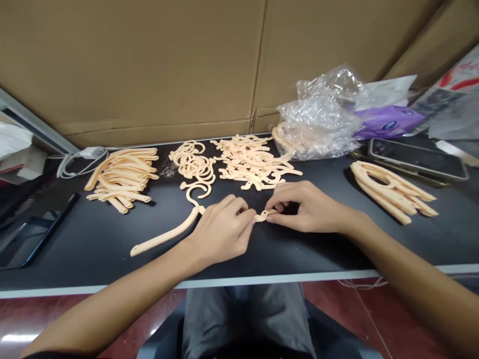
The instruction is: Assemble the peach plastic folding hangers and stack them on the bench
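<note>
My left hand (220, 230) is closed over the middle of a peach plastic hanger piece (164, 235), whose long arm runs out to the left on the black table (112, 264) and whose hook curls up behind my knuckles. My right hand (305, 205) pinches another small peach part (263, 216) and presses it against the piece in my left fingers. Both hands meet near the table's middle, close to the front edge.
Behind lie piles of peach parts: straight arms (121, 177) at left, hooks (194, 164), tangled pieces (254, 162), and assembled hangers (394, 192) at right. A crumpled clear bag (322, 117), a phone (417, 159), a white cable (75, 162) and cardboard (168, 65) line the back.
</note>
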`<control>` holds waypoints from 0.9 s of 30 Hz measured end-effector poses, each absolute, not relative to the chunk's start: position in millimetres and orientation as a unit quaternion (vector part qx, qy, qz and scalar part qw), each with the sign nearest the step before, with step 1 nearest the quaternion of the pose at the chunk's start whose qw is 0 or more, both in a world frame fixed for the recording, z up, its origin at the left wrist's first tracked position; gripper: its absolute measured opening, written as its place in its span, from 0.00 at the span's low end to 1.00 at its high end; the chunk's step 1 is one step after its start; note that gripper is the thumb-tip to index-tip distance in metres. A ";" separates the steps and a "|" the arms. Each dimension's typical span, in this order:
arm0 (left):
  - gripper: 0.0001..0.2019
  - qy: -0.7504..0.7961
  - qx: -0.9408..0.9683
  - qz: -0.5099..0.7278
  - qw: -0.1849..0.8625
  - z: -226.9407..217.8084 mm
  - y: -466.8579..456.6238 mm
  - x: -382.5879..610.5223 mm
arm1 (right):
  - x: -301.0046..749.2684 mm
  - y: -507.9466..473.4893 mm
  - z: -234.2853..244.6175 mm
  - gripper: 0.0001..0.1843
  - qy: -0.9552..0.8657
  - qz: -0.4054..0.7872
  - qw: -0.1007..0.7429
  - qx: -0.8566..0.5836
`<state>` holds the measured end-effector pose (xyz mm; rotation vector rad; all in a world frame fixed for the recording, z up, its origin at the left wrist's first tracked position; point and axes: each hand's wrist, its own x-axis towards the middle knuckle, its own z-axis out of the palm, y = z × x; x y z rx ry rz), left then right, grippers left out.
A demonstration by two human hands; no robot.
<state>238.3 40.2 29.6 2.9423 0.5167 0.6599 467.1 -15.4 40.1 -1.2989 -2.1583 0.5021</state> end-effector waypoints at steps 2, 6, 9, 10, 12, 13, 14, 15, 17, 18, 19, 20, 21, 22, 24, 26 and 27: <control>0.12 0.171 0.960 0.222 0.010 29.5 39.7 238.4 | 467.0 -15.3 39.5 0.07 -0.801 0.196 0.266 -0.498; 0.12 0.164 0.959 0.230 -0.024 28.1 40.3 238.2 | 466.1 -16.7 39.4 0.09 -0.798 0.204 0.255 -0.507; 0.12 0.166 0.958 0.234 -0.013 27.1 40.8 237.6 | 466.0 -15.6 36.8 0.10 -0.797 0.173 0.278 -0.508; 0.12 0.167 0.957 0.237 -0.008 27.1 40.8 237.4 | 466.6 -14.6 35.5 0.10 -0.793 0.150 0.294 -0.512; 0.12 0.168 0.956 0.242 0.000 27.8 41.1 237.2 | 469.3 -11.7 32.5 0.11 -0.775 0.095 0.329 -0.532; 0.11 0.168 0.955 0.243 0.005 28.7 41.6 237.2 | 471.2 -10.1 31.1 0.11 -0.763 0.068 0.343 -0.544; 0.11 0.169 0.954 0.246 0.012 29.9 42.4 237.2 | 473.4 -8.5 29.9 0.11 -0.753 0.044 0.351 -0.555; 0.11 0.170 0.953 0.249 0.020 31.4 43.9 237.2 | 475.7 -6.9 28.8 0.12 -0.745 0.025 0.353 -0.566; 0.10 0.176 0.948 0.264 0.032 35.2 48.3 236.1 | 479.8 -4.2 26.7 0.12 -0.740 0.000 0.348 -0.576; 0.10 0.183 0.943 0.277 0.035 37.3 50.9 234.5 | 481.4 -3.1 25.6 0.12 -0.741 -0.007 0.345 -0.577; 0.09 0.193 0.935 0.294 0.035 39.4 53.6 231.7 | 482.6 -2.0 24.3 0.12 -0.742 -0.012 0.343 -0.575; 0.09 0.206 0.927 0.313 0.032 41.3 56.0 227.2 | 483.4 -1.1 22.7 0.11 -0.744 -0.015 0.343 -0.573; 0.09 0.220 0.917 0.331 0.028 42.9 57.6 220.8 | 483.9 -0.1 21.0 0.10 -0.747 -0.016 0.342 -0.570; 0.09 0.237 0.907 0.348 0.019 44.0 58.4 212.2 | 484.2 0.7 19.1 0.09 -0.750 -0.018 0.341 -0.566; 0.09 0.268 0.895 0.356 -0.004 44.1 57.0 188.7 | 484.4 2.2 15.5 0.08 -0.757 -0.017 0.338 -0.559; 0.10 0.324 0.882 0.341 -0.024 41.6 52.2 159.2 | 484.5 3.1 12.9 0.07 -0.762 -0.014 0.336 -0.553; 0.11 0.357 0.876 0.321 -0.034 39.4 49.2 143.7 | 484.6 3.3 12.1 0.07 -0.764 -0.013 0.335 -0.552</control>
